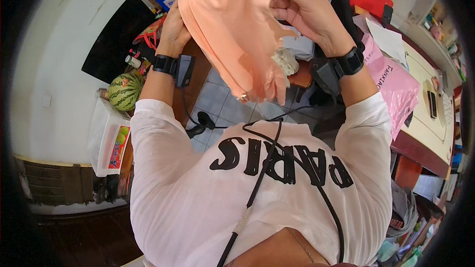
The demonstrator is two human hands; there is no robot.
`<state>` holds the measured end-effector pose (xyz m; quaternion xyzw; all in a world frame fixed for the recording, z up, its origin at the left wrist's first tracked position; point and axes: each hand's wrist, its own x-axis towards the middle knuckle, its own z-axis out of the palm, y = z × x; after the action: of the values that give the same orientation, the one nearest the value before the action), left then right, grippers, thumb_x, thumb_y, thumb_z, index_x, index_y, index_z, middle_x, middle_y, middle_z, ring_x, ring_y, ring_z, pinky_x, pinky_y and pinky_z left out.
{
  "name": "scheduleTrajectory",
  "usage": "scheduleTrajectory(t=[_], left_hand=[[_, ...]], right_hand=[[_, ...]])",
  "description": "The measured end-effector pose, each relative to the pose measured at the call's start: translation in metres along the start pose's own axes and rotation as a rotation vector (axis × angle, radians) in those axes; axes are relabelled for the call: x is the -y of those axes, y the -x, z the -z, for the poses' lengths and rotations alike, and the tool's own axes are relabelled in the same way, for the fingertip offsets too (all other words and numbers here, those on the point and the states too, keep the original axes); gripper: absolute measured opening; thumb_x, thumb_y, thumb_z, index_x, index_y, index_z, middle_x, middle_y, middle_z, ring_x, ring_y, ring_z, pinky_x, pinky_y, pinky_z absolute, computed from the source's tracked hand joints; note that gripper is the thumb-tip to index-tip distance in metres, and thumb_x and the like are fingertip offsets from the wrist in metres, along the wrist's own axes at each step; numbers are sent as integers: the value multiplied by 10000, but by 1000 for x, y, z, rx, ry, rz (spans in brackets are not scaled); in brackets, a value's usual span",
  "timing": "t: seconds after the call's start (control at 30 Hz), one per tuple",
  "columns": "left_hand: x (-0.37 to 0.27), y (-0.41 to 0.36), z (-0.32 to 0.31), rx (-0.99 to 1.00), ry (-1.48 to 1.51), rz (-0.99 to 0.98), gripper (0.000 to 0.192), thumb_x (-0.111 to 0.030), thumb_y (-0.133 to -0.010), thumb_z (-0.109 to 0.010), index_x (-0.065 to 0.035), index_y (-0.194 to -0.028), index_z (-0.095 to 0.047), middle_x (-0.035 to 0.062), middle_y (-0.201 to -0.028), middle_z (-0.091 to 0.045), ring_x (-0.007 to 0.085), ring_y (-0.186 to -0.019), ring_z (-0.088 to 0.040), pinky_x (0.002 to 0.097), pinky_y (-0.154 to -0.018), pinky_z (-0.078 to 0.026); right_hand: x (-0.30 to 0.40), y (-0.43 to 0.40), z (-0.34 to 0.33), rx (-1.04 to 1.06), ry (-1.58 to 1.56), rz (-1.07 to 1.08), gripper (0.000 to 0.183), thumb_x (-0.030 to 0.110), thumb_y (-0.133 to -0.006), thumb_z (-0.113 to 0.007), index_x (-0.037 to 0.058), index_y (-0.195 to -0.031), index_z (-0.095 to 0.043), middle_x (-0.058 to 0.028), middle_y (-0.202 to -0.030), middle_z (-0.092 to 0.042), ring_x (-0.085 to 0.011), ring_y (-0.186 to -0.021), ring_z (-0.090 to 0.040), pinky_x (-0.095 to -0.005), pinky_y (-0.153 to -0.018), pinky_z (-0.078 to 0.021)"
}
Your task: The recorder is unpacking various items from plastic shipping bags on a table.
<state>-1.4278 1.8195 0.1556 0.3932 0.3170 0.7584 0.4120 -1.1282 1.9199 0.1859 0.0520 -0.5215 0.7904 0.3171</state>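
A peach-coloured knit garment (237,33) hangs in the air in front of my chest, held up between both hands. My left hand (174,31) grips its folded left edge, with the fingers hidden behind the fabric. At the upper right, my right hand (302,11) holds the ribbed edge, its fingers curled around the border. The lower end drapes in loose folds, and a small pale spot, too small to identify, shows near the bottom. Each wrist wears a black strap with a box-shaped device, the left device (184,70) and the right device (326,76).
On the left are a watermelon (126,91), a white box (107,137) and a black screen-like panel (118,37). To the right, a pink plastic bag (395,85) hangs over a table (423,118) holding a phone (432,104). Black cables (256,189) cross my shirt above the tiled floor (237,107).
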Motion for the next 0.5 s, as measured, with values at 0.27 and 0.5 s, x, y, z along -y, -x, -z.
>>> scheduleTrajectory(t=[0.27,0.5], left_hand=[[-8,-5,-18,64,-75,16,248,-89,-937,-453,-39,-1171,-522,85,-1155,-578,203,-1017,-587,349,-875,-507],[-15,-1,-35,-8,-261,-14,350,-225,-968,-411,-37,-1261,-439,106,-1233,-521,234,-1076,-549,370,-914,-474]], right_hand=[[6,-19,-17,257,170,-65,394,-8,-896,-454,-40,-1288,-424,-25,-857,-573,-83,-733,-547,-194,-675,-466],[11,-23,-52,480,189,-219,612,56,-890,-452,-30,-1418,-154,-15,-956,-534,-56,-829,-495,-181,-725,-427]])
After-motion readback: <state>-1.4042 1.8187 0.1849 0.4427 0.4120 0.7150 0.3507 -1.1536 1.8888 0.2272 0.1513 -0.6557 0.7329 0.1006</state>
